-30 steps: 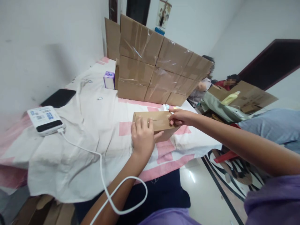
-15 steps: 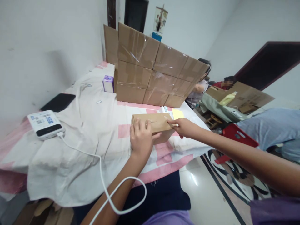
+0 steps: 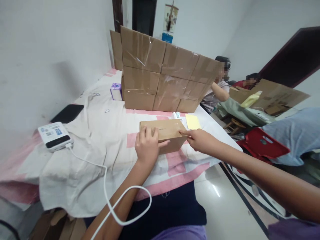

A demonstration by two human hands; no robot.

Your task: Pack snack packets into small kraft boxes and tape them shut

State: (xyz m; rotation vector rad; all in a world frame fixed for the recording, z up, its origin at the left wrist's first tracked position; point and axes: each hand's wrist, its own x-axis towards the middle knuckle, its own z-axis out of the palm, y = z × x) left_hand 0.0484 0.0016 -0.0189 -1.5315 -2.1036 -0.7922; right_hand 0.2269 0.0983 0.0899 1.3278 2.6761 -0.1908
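Observation:
A small closed cardboard box (image 3: pixel 165 129) lies on the cloth-covered table in front of me, with a short dark line on its top. My left hand (image 3: pixel 147 141) grips its near left end, fingers over the top and thumb stretched along the front side. At the box's right end is my right hand (image 3: pixel 198 139), its index finger reaching onto the top near the corner. The other fingers are curled under, and whatever they hold, if anything, is hidden. Just beyond the box are a yellow paper pad (image 3: pixel 192 122) and a small white object (image 3: pixel 176 115).
Taped cardboard boxes (image 3: pixel 160 75) form a wall behind, a purple tissue pack (image 3: pixel 116 91) beside it. On the left lie a white device (image 3: pixel 54 136) with a white cable (image 3: pixel 106 186) crossing my left arm, and a black tablet (image 3: pixel 67 113). Two people and a red chair (image 3: pixel 266 143) are at right.
The view has shifted slightly. My left hand keeps its place on the box, and my right index finger stays at the right end. A red bit seen under my right hand before is now hidden.

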